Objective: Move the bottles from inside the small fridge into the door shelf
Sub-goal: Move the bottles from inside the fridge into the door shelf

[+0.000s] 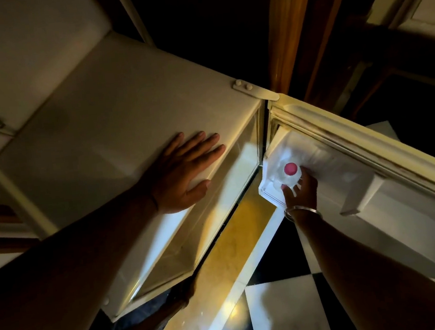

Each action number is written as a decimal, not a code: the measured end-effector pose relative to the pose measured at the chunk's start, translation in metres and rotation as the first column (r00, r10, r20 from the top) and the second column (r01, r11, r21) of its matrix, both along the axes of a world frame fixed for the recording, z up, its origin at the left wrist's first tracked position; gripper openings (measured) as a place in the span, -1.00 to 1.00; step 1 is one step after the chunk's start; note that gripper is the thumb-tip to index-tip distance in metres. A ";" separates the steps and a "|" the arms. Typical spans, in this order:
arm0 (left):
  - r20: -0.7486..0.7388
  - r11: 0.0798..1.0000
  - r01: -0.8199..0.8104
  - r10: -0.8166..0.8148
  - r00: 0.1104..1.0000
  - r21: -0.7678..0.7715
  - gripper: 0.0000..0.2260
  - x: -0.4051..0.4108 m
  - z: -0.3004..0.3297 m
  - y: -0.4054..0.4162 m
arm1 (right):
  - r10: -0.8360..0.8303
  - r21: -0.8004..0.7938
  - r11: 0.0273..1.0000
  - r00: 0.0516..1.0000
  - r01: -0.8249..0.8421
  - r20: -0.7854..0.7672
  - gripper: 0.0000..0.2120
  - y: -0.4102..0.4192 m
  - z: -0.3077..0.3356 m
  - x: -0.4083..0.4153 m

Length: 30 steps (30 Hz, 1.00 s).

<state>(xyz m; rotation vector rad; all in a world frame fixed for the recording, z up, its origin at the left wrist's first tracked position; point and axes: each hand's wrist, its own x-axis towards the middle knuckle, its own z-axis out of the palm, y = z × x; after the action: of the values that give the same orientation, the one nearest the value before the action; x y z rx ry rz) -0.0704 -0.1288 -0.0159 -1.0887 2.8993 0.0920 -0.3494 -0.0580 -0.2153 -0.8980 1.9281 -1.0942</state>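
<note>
Pink-capped bottle [291, 174] sits upright in door shelf [267, 189], right hand [301, 192] wrapped round it; left hand [185, 173] flat, empty, on fridge [101, 139] top; interior hidden, remaining qty unknown.

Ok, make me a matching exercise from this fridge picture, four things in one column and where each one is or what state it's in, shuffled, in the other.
Things
1. left hand
2. right hand
3. clear plastic bottle with a pink cap
4. silver metal bangle

Places or states
A. upright in the white door shelf
B. around the right wrist
C. flat on top of the small white fridge
D. gripping the bottle from the side

Pairs: 1-C, 2-D, 3-A, 4-B
</note>
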 end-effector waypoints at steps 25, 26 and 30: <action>-0.039 0.999 -0.029 0.030 0.999 0.046 -0.36 -0.003 0.001 0.001 | 0.827 0.270 0.532 0.424 -0.803 -0.369 -0.34 0.040 -0.028 0.140; -0.042 0.998 -0.036 0.038 0.998 0.054 -0.36 -0.001 0.001 0.001 | 0.854 0.330 0.486 0.360 -0.809 -0.375 -0.32 0.029 -0.030 0.153; -0.043 0.997 -0.048 0.050 0.998 0.057 -0.36 -0.001 0.001 0.000 | 0.880 0.440 0.398 0.200 -0.805 -0.430 -0.30 -0.001 -0.043 0.181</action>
<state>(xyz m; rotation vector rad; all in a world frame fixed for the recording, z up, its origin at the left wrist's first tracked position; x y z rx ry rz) -0.0711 -0.1285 -0.0151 -1.1629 2.8895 0.2003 -0.1682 -0.0589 -0.2582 -2.1114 1.4133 0.0714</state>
